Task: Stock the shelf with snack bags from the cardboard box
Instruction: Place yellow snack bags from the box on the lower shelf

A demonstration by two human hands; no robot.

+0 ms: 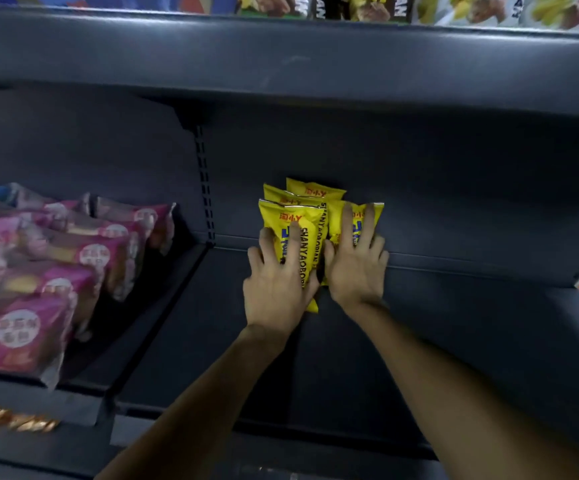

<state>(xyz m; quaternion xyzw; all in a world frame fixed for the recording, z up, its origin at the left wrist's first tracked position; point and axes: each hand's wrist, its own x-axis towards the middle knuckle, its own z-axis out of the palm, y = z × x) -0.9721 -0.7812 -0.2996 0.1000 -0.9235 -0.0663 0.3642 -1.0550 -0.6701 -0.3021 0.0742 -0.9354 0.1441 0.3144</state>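
Flat, fingers spread, left hand [274,282] and right hand [355,265] press yellow "SHANYAOBOPIAN" bags [310,237].

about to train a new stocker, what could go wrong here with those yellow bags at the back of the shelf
1. The yellow bags stand upright, propped only by the left hand and right hand; they may topple forward on release.
2. The shelf around them is bare, with nothing beside them as support.
3. Pressing fingers could crush the snacks.

Left hand [276,289] and right hand [355,268] press flat on yellow snack bags [310,237] (four visible) on the dark shelf [419,341]; pink packets [49,271] lie left of them.
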